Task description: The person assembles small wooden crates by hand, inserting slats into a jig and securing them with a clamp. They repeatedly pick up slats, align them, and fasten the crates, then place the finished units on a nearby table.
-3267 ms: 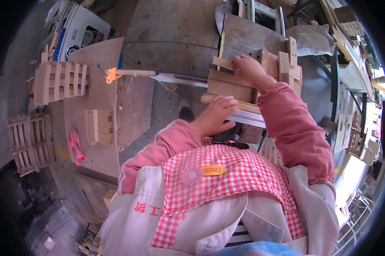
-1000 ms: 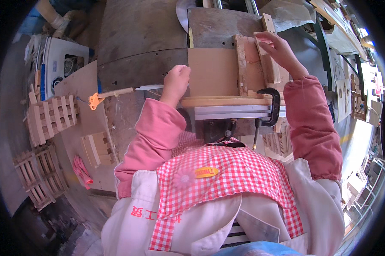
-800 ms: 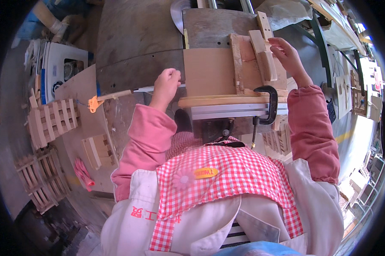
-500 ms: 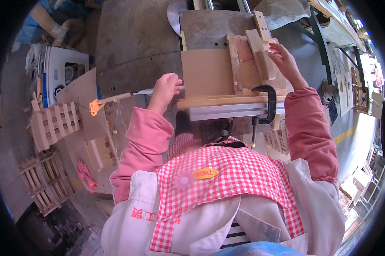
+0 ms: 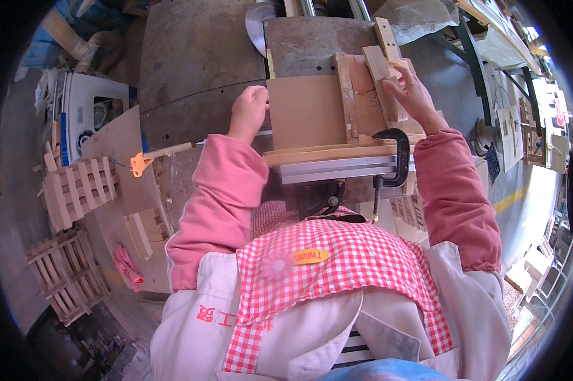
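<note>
Both hands on the wooden jig, grip closed on each side.

Steel tabletop [image 5: 197, 70] carries flat brown board [image 5: 305, 111], clamped at front edge by black C-clamp [image 5: 397, 155]. Left hand [image 5: 248, 111] curled against board's left edge. Right hand [image 5: 413, 95] closed on small wood block [image 5: 388, 47] atop stacked slats [image 5: 359, 95]. Slatted wooden crates [image 5: 77, 190] sit well apart, left.
</note>
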`<action>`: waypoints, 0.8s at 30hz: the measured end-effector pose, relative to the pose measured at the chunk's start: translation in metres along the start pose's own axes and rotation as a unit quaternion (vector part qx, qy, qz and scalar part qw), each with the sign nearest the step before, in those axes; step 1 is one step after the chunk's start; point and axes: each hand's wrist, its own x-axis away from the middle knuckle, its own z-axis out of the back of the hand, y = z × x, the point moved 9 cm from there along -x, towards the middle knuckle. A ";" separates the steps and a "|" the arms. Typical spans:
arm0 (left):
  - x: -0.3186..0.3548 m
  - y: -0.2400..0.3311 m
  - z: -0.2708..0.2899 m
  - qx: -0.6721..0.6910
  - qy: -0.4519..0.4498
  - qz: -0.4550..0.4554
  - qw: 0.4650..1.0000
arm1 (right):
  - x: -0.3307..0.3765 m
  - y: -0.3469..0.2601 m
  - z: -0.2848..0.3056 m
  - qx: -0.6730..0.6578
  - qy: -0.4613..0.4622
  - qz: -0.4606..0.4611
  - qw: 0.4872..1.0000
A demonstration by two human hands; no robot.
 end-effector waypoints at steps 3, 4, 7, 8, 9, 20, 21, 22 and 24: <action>-0.003 0.004 0.017 -0.014 0.091 -0.021 0.996 | 0.006 -0.006 0.000 0.043 -0.013 -0.002 0.999; -0.006 0.007 0.013 -0.035 0.079 -0.035 0.996 | 0.008 -0.008 0.000 0.057 -0.006 0.007 0.998; -0.012 0.016 0.000 -0.104 0.066 -0.078 0.989 | 0.010 -0.014 -0.001 0.097 -0.012 0.025 0.995; -0.013 0.016 0.002 -0.083 0.071 -0.079 0.991 | 0.009 -0.016 0.000 0.111 -0.019 0.027 0.993; -0.014 0.013 0.001 -0.063 0.060 -0.061 0.994 | 0.008 -0.023 0.007 0.111 0.004 0.049 0.993; -0.010 0.011 0.005 -0.010 0.046 -0.044 0.998 | 0.013 -0.188 0.013 -0.071 0.095 0.160 0.980; -0.010 0.009 0.005 -0.002 0.049 -0.046 0.998 | 0.015 -0.200 0.013 -0.087 0.122 0.196 0.969; -0.010 0.008 0.005 0.005 0.051 -0.048 0.998 | 0.009 -0.197 -0.010 -0.061 0.061 0.141 0.986; -0.011 0.008 0.005 -0.029 0.048 -0.063 0.996 | 0.009 -0.197 -0.052 -0.017 -0.022 0.094 0.995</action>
